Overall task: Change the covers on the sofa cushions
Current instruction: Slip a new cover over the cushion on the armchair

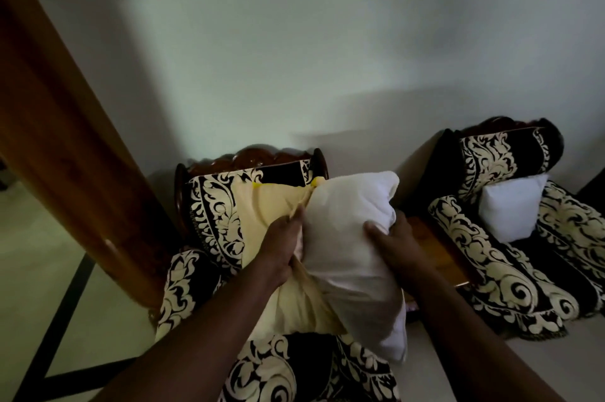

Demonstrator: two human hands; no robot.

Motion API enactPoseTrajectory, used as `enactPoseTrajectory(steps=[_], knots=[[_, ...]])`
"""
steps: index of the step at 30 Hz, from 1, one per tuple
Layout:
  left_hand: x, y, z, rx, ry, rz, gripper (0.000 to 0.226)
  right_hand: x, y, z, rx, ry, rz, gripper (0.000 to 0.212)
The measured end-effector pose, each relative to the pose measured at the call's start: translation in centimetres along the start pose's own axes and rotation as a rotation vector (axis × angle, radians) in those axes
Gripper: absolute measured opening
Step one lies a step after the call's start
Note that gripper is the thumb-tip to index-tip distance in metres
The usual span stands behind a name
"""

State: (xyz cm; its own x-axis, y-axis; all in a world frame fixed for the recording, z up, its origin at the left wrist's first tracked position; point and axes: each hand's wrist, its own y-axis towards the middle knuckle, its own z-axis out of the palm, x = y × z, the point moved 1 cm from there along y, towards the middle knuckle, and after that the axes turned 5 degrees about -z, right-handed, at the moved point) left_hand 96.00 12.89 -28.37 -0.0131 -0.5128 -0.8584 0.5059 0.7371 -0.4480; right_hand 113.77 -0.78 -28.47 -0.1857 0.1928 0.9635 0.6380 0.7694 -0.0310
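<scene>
A bare white cushion sticks out to the right of a pale yellow cover, held over the near armchair. My left hand grips the bunched edge of the yellow cover where it meets the cushion. My right hand grips the white cushion's right side, thumb on top. The cover's left part lies against the chair back, with a small yellow tassel at its top corner.
A second armchair with the same black and cream pattern stands to the right, a bare white cushion on its seat. A wooden door frame slants at left. A plain wall rises behind.
</scene>
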Motion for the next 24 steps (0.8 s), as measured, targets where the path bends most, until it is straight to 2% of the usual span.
enactPoseTrajectory(steps=[3,4,6,8,10,14,16,19,22,24], knots=[[0.3,0.5,-1.8,-0.034,0.411,0.132,0.023,0.0,0.2,1.6,0.072,-0.029,0.037,0.107],[0.0,0.9,-2.6,-0.073,0.615,0.189,0.021,0.1,0.1,2.2,0.11,-0.07,0.026,0.099],[-0.7,1.4,-3.9,-0.257,1.106,0.328,0.032,0.4,-0.3,3.4,0.161,-0.153,-0.034,0.077],[-1.6,1.6,-5.0,-0.452,1.365,0.453,0.034,0.7,-1.0,4.7,0.153,-0.197,-0.129,0.065],[-2.4,1.8,-6.3,-0.545,1.402,0.513,0.037,0.6,-1.7,5.4,0.094,-0.214,-0.226,0.059],[-3.8,2.8,-6.6,-0.483,1.55,0.543,0.031,1.0,-3.0,6.2,0.178,-0.313,-0.355,0.047],[-3.9,2.9,-5.4,-0.406,1.5,0.612,0.04,1.7,-2.9,6.7,0.244,-0.548,-0.366,0.043],[-3.2,1.6,-2.9,-0.291,1.375,0.819,0.032,2.0,-2.2,7.8,0.327,-0.891,-0.316,0.039],[-2.2,0.1,-1.8,-0.188,1.355,1.0,0.033,1.7,-1.2,8.6,0.377,-0.939,-0.299,0.037],[-2.9,0.1,-3.1,-0.283,1.372,0.963,0.038,1.5,-1.1,8.5,0.312,-0.832,-0.344,0.041]])
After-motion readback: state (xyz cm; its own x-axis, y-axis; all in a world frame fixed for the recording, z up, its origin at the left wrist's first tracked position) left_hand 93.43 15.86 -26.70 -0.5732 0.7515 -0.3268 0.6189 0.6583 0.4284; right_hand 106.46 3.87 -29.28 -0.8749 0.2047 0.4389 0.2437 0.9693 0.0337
